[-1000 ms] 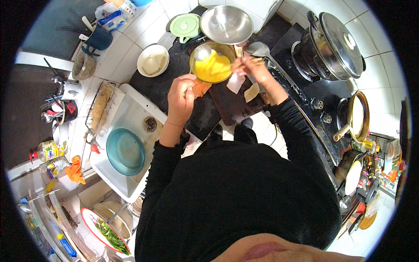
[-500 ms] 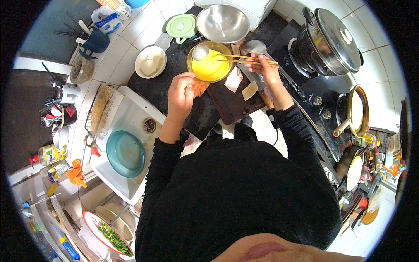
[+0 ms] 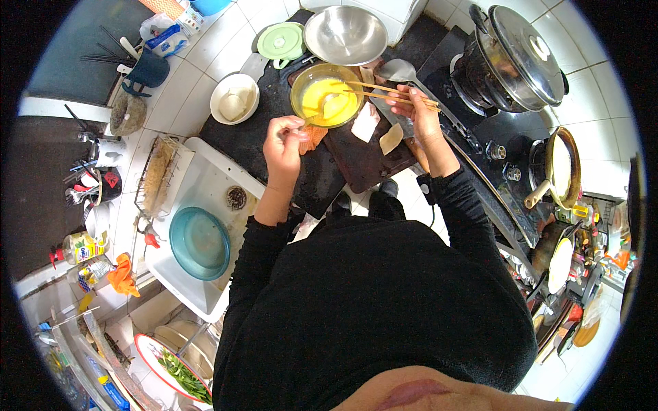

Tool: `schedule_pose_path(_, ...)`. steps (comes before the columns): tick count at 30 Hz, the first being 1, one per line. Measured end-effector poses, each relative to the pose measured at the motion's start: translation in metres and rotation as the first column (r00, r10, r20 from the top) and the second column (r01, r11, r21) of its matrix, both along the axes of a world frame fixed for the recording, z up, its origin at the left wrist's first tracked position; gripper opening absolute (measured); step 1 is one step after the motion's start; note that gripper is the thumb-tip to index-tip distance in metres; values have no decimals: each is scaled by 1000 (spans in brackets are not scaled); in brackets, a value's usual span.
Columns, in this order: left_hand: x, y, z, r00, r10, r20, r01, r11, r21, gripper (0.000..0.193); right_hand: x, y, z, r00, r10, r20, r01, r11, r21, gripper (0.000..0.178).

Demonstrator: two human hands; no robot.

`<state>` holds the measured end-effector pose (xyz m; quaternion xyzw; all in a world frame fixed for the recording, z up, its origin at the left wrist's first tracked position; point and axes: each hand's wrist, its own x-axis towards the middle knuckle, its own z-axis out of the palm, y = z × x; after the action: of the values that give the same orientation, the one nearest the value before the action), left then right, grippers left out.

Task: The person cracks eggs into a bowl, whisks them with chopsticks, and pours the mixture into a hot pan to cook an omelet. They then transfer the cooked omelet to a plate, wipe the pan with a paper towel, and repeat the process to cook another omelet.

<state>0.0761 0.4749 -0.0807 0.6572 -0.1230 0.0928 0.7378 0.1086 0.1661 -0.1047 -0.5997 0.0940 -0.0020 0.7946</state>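
Observation:
A clear bowl (image 3: 295, 92) of yellow liquid (image 3: 312, 96), like beaten egg, stands on the dark worktop. At its near left side my left hand (image 3: 282, 140) is closed on the thin handle of a spoon (image 3: 334, 108), whose round end lies in the liquid. My right hand (image 3: 419, 115) grips a pair of chopsticks (image 3: 384, 92) from the right, their tips reaching over the bowl into the liquid. An orange cloth (image 3: 312, 137) lies beneath the bowl's near side. Two pale flat pieces, one white (image 3: 365, 123) and one cream (image 3: 391, 139), rest on the dark cutting board (image 3: 353, 161).
A white bowl (image 3: 235, 100) with a pale lump stands left; a steel basin (image 3: 346, 35) and green lidded container (image 3: 282, 42) stand behind. A cleaver-like blade lies right. The lidded pot (image 3: 510, 65) and pan (image 3: 563, 168) occupy the stove. The sink (image 3: 195, 154) holds a teal basin (image 3: 199, 243).
The spoon's round end has moved from the bowl's far left side down into the yellow liquid nearer the middle. The chopsticks have shifted slightly; both hands remain in nearly the same place.

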Motion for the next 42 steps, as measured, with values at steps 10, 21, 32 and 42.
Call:
schedule_pose_path(10,1,19,46,981,138,-138,-163,967,-195,8,-3,-4,20,995,-39,92,28,993,113,39)
schedule_pose_path(21,2,25,92,983,180,39,-172,973,-154,9,-3,2,11,995,-16,98,10,998,59,43)
schedule_pose_path(32,7,23,73,966,107,236,-120,992,42,14,-8,15,-14,992,80,98,-66,988,-137,36)
schedule_pose_path(42,3,17,41,985,-53,163,11,968,251,15,17,46,-23,992,39,116,-18,985,-173,31)
